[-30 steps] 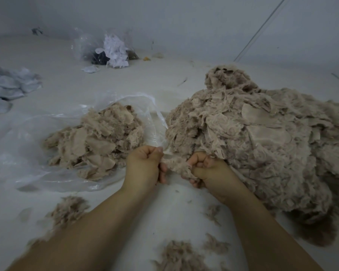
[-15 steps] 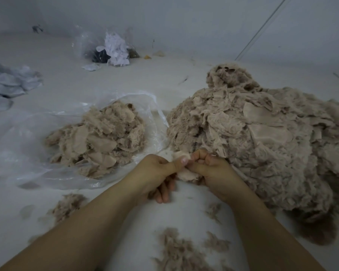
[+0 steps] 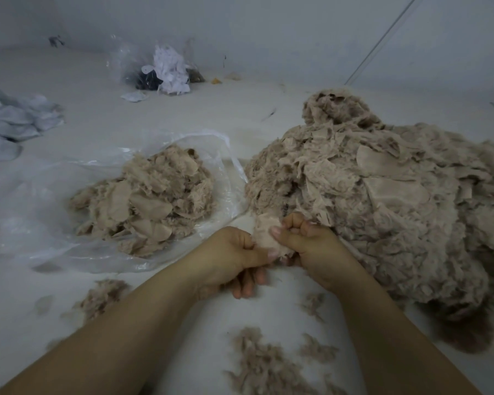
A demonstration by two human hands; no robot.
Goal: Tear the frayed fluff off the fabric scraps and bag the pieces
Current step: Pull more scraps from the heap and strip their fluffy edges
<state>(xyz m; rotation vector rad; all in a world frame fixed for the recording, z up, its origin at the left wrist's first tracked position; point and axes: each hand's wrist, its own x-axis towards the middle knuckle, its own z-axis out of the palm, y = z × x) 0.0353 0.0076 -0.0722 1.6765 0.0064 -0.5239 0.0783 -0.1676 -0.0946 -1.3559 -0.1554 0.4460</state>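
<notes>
The left hand (image 3: 234,256) and right hand (image 3: 311,243) are pinched on one scrap (image 3: 265,233); trimmed pieces (image 3: 146,201) are contained in the bag (image 3: 26,212), beside the pile (image 3: 382,201).

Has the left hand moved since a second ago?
Yes. The left hand has shifted right, away from the plastic bag, and now meets the right hand on the fabric scrap.

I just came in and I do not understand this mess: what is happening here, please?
A person is cleaning fabric scraps by hand. The left hand and right hand both grip one small beige scrap between them, in front of a big pile of scraps on the right. A clear plastic bag on the left already holds some pieces. Torn-off fluff lies on the white surface near the arms.
</notes>
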